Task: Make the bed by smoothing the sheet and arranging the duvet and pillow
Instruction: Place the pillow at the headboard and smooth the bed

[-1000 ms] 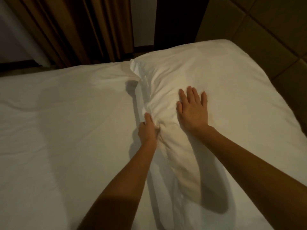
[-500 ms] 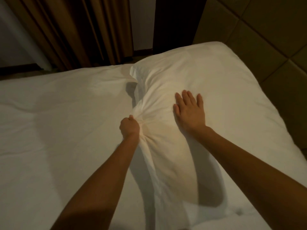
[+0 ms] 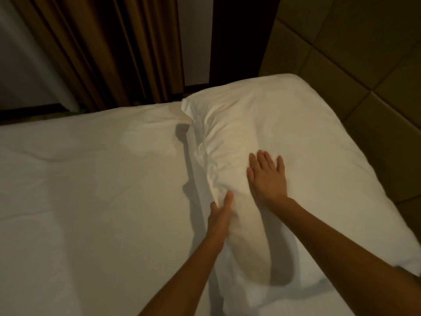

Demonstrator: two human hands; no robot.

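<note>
A white pillow [image 3: 307,137] lies at the head of the bed, along the right side of the view. My left hand [image 3: 219,215] pinches the bunched fabric at the pillow's left edge, thumb on top and the other fingers hidden under the fold. Beside it, my right hand [image 3: 267,176] presses flat on top of the pillow with its fingers spread. To the left of the pillow, white bedding [image 3: 91,190] covers the mattress and shows a few soft creases. I cannot tell whether that layer is the sheet or the duvet.
A padded, panelled headboard [image 3: 364,65] runs behind and to the right of the pillow. Brown curtains [image 3: 102,53] hang beyond the far edge of the bed, with a dark upright panel [image 3: 237,37] next to them. The room is dim.
My left hand tugged the pillow's edge to the left, then came back nearer and lower along that edge. My right hand stayed flat on the pillow. The view shifted slightly.
</note>
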